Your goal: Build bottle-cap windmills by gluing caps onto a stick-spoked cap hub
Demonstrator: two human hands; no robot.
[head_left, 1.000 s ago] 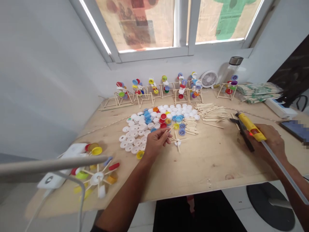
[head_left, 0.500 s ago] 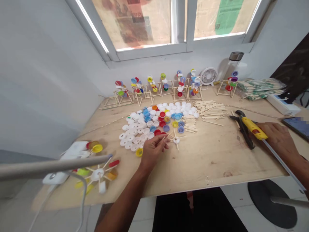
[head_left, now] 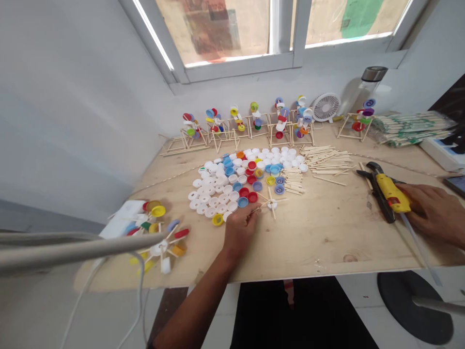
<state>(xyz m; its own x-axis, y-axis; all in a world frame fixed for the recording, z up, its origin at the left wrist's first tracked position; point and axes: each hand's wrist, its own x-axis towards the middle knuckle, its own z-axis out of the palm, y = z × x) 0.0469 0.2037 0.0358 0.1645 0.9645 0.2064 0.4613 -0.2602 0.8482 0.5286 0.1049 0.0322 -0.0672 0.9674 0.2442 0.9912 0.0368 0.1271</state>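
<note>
My left hand (head_left: 241, 228) is closed in a pinch on a thin wooden stick beside a white cap with sticks (head_left: 271, 204) fanning out from it on the table. Just beyond that hand spreads a group of white bottle caps (head_left: 212, 191), with red, blue and yellow ones among them. At the right, my right hand (head_left: 432, 213) is wrapped round the yellow glue gun (head_left: 394, 194), whose tip lies by black pliers (head_left: 381, 196). A clear glue stick trails from the gun's near end.
Stick-and-cap wheels on frames (head_left: 279, 121) line the wall. A white fan (head_left: 326, 107), a bottle (head_left: 370, 85) and bagged sticks (head_left: 410, 127) stand at the back right. Loose sticks (head_left: 325, 160) lie mid-table. A blurred grey bar (head_left: 83, 249) crosses the left, near a colourful wheel (head_left: 159, 248).
The view has shifted, so the table's contents appear further right. My left hand's fingers have come closer to the sticks on the white cap. My right hand stays at the glue gun.
</note>
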